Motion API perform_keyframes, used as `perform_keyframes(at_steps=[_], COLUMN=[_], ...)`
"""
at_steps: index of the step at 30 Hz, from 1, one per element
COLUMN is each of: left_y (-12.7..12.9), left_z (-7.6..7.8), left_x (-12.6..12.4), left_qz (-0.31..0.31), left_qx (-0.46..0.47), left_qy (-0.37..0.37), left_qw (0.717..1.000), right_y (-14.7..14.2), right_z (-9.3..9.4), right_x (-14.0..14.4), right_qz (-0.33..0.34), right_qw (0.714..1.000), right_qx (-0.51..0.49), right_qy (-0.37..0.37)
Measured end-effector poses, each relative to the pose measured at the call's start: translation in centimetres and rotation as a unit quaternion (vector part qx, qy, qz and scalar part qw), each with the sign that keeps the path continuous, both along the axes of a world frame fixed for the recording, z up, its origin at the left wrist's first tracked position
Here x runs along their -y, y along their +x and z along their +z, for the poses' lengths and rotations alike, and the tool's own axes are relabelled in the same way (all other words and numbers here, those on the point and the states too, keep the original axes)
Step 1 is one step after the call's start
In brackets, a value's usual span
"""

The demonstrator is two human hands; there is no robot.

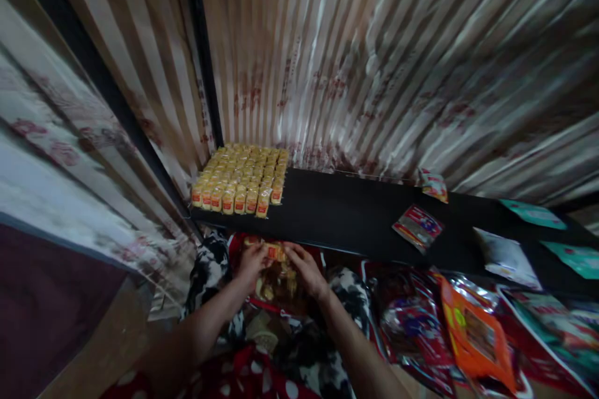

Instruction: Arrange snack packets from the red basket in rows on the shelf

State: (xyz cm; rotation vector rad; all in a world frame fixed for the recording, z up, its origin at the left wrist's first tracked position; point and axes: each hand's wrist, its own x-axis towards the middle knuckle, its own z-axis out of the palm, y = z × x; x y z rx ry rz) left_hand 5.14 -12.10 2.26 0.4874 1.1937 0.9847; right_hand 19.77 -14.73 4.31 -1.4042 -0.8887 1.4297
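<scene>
Between my two hands is a small yellow snack packet (277, 252) with a red-orange label. My left hand (254, 264) pinches its left end, and the fingers of my right hand (306, 269) close on its right end. Both are over an open red bag (299, 308), where more yellow packets (266, 290) lie loose. Just beyond, on the left end of a black shelf (337, 199), similar yellow packets (238, 181) stand packed in rows, labels facing me. The front row reaches close to the shelf edge.
Farther right on the shelf lie a red packet (418, 227), a small pouch (433, 185), a white pouch (506, 257) and teal pouches (533, 214). Red bags (412, 324) with an orange packet (477, 333) stand below. A striped curtain (299, 62) hangs behind, with black posts (203, 43) at left.
</scene>
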Motion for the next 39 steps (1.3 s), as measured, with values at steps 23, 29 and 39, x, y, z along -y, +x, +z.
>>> perform_keyframes(at_steps=[23, 29, 39], left_y=[5.4, 5.3, 5.2], left_z=[2.3, 0.8, -0.6], left_x=[-3.8, -4.6, -7.2], left_qz=[0.085, -0.003, -0.065], left_qx=[0.108, -0.134, -0.401], left_qy=[-0.048, 0.089, 0.295], left_qw=[0.989, 0.987, 0.865], right_y=[0.4, 0.8, -0.7], right_z=[-0.1, -0.2, -0.8], right_x=[-8.3, -12.6, -15.2], right_qz=[-0.153, -0.12, -0.114], right_qw=[0.949, 0.912, 0.911], right_qx=[0.173, 0.308, 0.325], right_qy=[0.216, 0.245, 0.226])
